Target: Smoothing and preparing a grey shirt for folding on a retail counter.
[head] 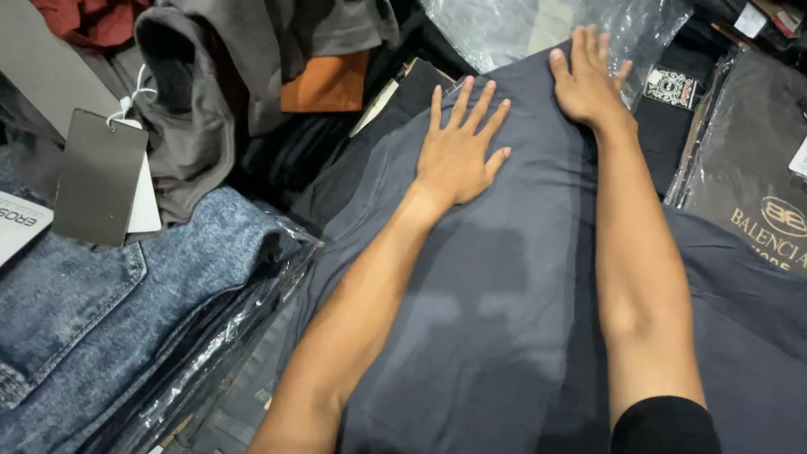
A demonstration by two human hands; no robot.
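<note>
A dark grey garment [504,277] is lying spread flat across the middle of the view, and both hands are pressing on it. The left hand [458,151] is lying palm down on the upper middle of the garment, its fingers [471,105] spread wide and flat. The right hand [588,80] is reaching to the garment's far edge, fingers held close together and flat, the tips just lapping onto a sheet of clear plastic wrap [513,29] beyond that edge.

Open room around the garment is scarce. Along its left edge a stack of bagged denim [109,311] is crowding in, its plastic touching the garment's side. Beyond the denim, a grey hang tag [97,176] is dangling from a heap of grey clothing [202,109], with an orange piece [328,84] behind. Just off the garment's right edge, a dark packaged item with gold lettering [748,168] is lying, cut off by the frame.

The garment's near edge and right part are running out of view, so its full shape is not showing. The forearms are hiding strips of the cloth, and the surface beneath everything is covered entirely.
</note>
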